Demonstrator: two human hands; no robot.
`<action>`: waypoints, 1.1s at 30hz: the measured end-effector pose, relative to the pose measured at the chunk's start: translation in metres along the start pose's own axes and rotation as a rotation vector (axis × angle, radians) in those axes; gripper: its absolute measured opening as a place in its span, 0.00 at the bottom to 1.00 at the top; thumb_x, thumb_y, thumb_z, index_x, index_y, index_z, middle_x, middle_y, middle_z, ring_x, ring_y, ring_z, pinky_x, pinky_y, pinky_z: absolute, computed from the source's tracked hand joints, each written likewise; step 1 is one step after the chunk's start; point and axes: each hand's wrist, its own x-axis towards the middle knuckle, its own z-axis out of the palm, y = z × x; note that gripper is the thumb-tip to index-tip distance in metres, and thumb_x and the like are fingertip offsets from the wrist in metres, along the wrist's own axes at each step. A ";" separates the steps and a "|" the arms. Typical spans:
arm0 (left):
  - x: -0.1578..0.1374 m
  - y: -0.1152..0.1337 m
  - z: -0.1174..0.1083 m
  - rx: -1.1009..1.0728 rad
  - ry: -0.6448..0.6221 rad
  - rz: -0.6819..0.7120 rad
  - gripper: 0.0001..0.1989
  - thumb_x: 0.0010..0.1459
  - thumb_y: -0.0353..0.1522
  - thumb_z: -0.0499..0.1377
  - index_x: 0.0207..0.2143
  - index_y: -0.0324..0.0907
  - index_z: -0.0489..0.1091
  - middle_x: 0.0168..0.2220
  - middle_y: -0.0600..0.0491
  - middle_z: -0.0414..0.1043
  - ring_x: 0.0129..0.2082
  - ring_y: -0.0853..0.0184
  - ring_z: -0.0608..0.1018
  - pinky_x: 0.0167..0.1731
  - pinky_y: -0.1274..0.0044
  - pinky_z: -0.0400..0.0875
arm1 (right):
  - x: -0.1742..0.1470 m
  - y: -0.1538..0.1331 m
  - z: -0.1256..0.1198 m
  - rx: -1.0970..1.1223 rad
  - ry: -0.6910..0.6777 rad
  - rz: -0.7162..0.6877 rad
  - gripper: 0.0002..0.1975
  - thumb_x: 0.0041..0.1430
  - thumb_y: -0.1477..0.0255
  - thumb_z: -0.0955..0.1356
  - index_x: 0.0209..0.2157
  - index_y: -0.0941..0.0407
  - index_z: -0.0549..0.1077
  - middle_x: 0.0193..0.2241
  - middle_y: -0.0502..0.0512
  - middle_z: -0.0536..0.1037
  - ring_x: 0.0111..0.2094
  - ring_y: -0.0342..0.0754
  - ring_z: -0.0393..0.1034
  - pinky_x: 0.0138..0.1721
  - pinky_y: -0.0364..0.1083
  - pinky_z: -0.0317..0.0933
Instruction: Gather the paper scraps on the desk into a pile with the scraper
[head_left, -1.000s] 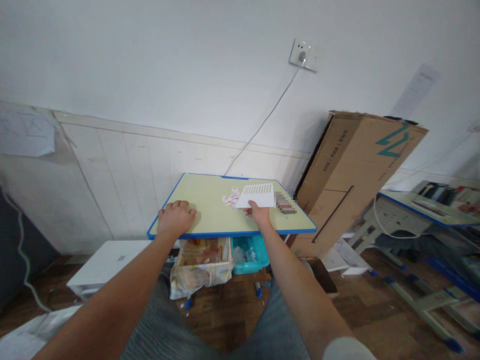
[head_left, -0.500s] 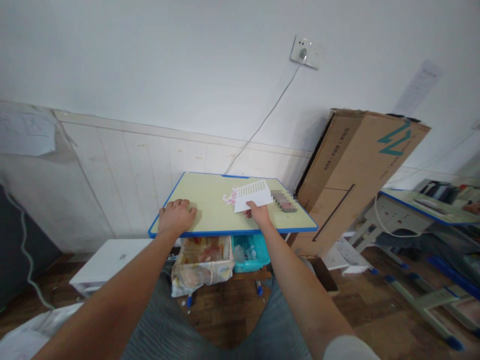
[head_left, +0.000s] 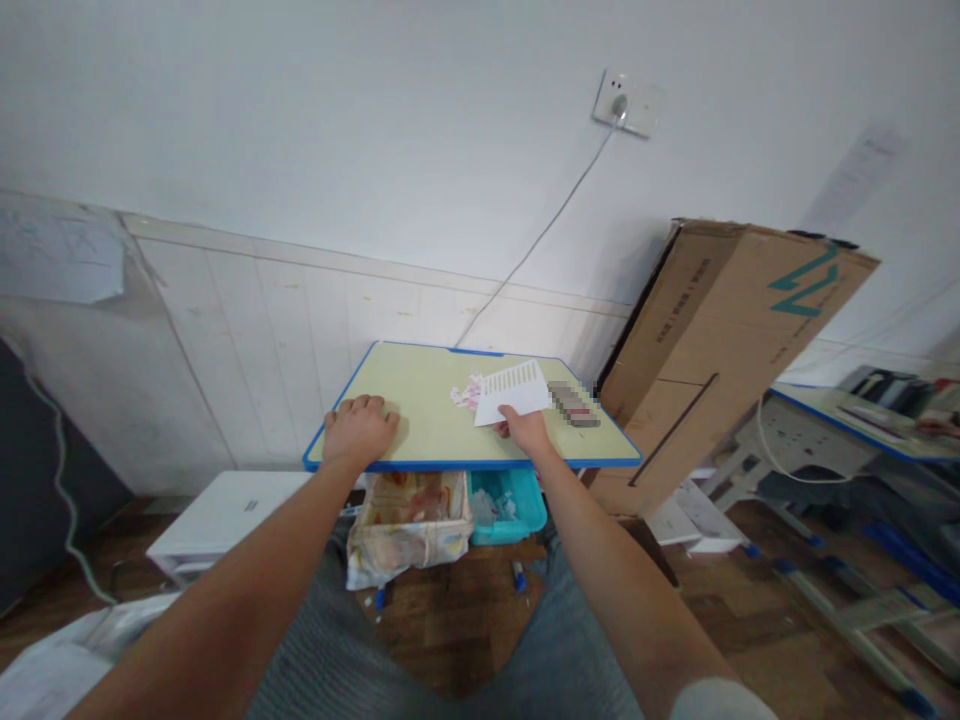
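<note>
In the head view my right hand (head_left: 521, 428) pinches the lower edge of a white card (head_left: 513, 393) with a row of cut slots or printed bars, thumb on top. The card is held just above or on the pale yellow tabletop (head_left: 420, 400) with a blue rim. Beside its left edge lie pink and white paper scraps (head_left: 466, 393), partly covered by it. A blurred-out, pixelated object (head_left: 574, 403) lies to the card's right. My left hand (head_left: 361, 430) rests palm down on the table's left front part, fingers spread a little, holding nothing.
Below the tabletop sit a cloth-lined basket (head_left: 409, 545) and a turquoise bin (head_left: 510, 510) with scraps inside. A tall cardboard box (head_left: 720, 330) leans against the wall at right. A white cabinet (head_left: 225, 510) stands at left. A cable hangs from the wall socket (head_left: 626, 103).
The whole view has shifted slightly, so things appear a little further right. Both hands keep their places, and the card stays in my right hand.
</note>
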 end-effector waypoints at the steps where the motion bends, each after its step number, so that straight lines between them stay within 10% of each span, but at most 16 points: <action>1: 0.000 0.000 0.000 0.001 0.003 -0.003 0.31 0.80 0.41 0.48 0.72 0.40 0.80 0.77 0.31 0.78 0.76 0.39 0.77 0.72 0.48 0.72 | -0.001 0.000 -0.002 0.000 -0.001 -0.003 0.23 0.83 0.60 0.79 0.70 0.54 0.81 0.67 0.63 0.84 0.60 0.62 0.86 0.61 0.64 0.85; 7: -0.001 0.001 0.001 -0.007 0.006 -0.012 0.32 0.80 0.41 0.48 0.73 0.38 0.79 0.77 0.30 0.77 0.76 0.38 0.77 0.72 0.48 0.72 | -0.015 -0.004 0.003 0.018 -0.045 -0.046 0.18 0.84 0.60 0.79 0.65 0.55 0.83 0.59 0.60 0.87 0.52 0.56 0.87 0.52 0.58 0.86; 14: -0.001 0.002 0.000 -0.002 0.004 -0.015 0.33 0.79 0.42 0.47 0.72 0.36 0.79 0.78 0.30 0.76 0.76 0.38 0.76 0.72 0.48 0.72 | -0.037 -0.008 0.025 0.071 -0.109 -0.135 0.11 0.77 0.73 0.77 0.36 0.54 0.81 0.21 0.47 0.82 0.20 0.48 0.76 0.28 0.45 0.76; 24: 0.000 0.003 0.000 0.003 -0.014 -0.021 0.35 0.79 0.42 0.46 0.74 0.34 0.77 0.79 0.30 0.75 0.78 0.37 0.75 0.74 0.48 0.71 | -0.038 0.000 0.022 -0.011 -0.143 -0.153 0.16 0.84 0.62 0.79 0.41 0.56 0.81 0.31 0.44 0.82 0.25 0.42 0.76 0.31 0.43 0.76; 33: 0.000 0.003 0.000 -0.012 -0.008 -0.016 0.34 0.79 0.42 0.47 0.74 0.34 0.78 0.79 0.29 0.75 0.78 0.37 0.75 0.74 0.46 0.71 | -0.046 -0.007 0.019 0.024 -0.177 -0.214 0.09 0.65 0.73 0.79 0.32 0.51 0.79 0.18 0.48 0.80 0.20 0.51 0.74 0.26 0.46 0.73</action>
